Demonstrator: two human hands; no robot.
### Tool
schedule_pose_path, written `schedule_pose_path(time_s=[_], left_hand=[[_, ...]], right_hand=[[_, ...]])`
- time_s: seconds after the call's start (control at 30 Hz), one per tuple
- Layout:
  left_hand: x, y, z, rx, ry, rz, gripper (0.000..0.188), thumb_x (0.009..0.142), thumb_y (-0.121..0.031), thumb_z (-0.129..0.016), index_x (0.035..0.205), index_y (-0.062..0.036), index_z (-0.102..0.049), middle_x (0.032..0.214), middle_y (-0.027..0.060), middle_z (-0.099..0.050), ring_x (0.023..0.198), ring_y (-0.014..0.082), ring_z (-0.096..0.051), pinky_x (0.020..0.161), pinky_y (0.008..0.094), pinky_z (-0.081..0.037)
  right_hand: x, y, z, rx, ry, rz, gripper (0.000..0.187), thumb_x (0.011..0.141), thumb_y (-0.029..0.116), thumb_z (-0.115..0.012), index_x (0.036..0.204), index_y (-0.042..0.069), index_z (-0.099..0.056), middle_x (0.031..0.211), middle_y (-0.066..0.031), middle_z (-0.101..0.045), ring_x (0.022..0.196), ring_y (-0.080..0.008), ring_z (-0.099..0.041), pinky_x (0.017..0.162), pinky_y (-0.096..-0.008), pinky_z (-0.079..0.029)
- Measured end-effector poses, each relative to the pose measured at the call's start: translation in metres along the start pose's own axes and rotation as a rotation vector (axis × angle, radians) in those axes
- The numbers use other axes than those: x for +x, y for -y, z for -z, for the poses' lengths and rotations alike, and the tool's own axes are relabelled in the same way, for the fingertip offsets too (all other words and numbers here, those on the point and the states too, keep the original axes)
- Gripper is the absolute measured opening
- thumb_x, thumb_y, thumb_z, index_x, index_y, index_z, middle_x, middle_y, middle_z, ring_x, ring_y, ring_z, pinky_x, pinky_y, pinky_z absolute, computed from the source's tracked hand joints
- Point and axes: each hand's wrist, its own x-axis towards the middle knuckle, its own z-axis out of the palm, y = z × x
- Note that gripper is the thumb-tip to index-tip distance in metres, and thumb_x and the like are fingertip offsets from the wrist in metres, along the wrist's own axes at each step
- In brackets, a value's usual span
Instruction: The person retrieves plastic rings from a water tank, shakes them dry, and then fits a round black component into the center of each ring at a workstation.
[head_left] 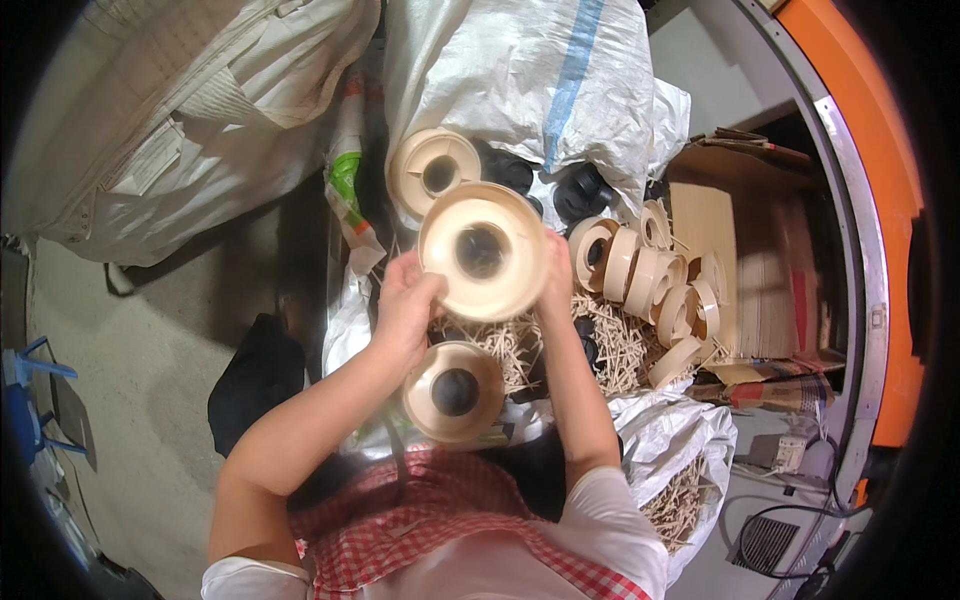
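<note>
I hold a round cream plastic part (480,296) with a wide rim and a central hole, raised between both hands. My left hand (408,298) grips its left edge, with the thumb on the front rim. On the opposite side, my right hand (555,278) is closed on the edge, its fingers partly hidden behind the part. A similar cream part (425,170) lies just beyond it, and another cream part (426,412) is nearer my body, below my left wrist. Several flanged cream rings (621,265) are heaped to the right of my right hand.
Thin beige plastic sticks (622,345) are scattered beneath my hands, and more fill a white bag (690,430). Black round parts (582,192) lie by a large white sack (480,70). An opened cardboard box (705,215) stands right, inside an orange-edged machine frame (890,180).
</note>
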Motion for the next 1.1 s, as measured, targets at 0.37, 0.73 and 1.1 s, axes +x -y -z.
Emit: schedule_pose_path(time_s=[0.37, 0.73, 1.1], left_hand=[[-0.015, -0.015, -0.018, 0.105, 0.021, -0.201, 0.071, 0.075, -0.008, -0.071, 0.127, -0.0014, -0.023, 0.112, 0.0134, -0.050, 0.092, 0.0173, -0.056, 0.080, 0.0285, -0.049], [-0.022, 0.013, -0.018, 0.248, 0.419, -0.083, 0.046, 0.078, -0.006, -0.066, 0.120, -0.0013, -0.049, 0.100, 0.0054, -0.061, 0.084, 0.0113, -0.060, 0.070, 0.0256, -0.052], [-0.025, 0.012, -0.028, 0.542, 0.748, 0.146, 0.045, 0.078, -0.021, -0.070, 0.115, -0.0002, -0.055, 0.102, 0.0072, -0.062, 0.088, 0.0131, -0.060, 0.077, 0.0267, -0.049]], right_hand=[[0.134, -0.090, -0.010, -1.062, -0.202, 0.524, 0.020, 0.079, 0.009, -0.056, 0.098, 0.003, -0.053, 0.091, -0.0183, -0.058, 0.088, -0.0364, -0.056, 0.080, -0.0421, -0.044], [-0.054, -0.025, 0.011, -0.452, 0.207, 0.432, 0.036, 0.087, 0.011, -0.056, 0.122, 0.001, -0.054, 0.110, -0.0127, -0.061, 0.102, -0.0217, -0.057, 0.089, -0.0327, -0.044], [-0.104, 0.014, 0.062, -0.603, 0.552, 0.348, 0.075, 0.067, 0.004, -0.071, 0.131, 0.006, -0.032, 0.128, -0.0119, -0.043, 0.114, -0.0284, -0.049, 0.092, -0.0367, -0.045]])
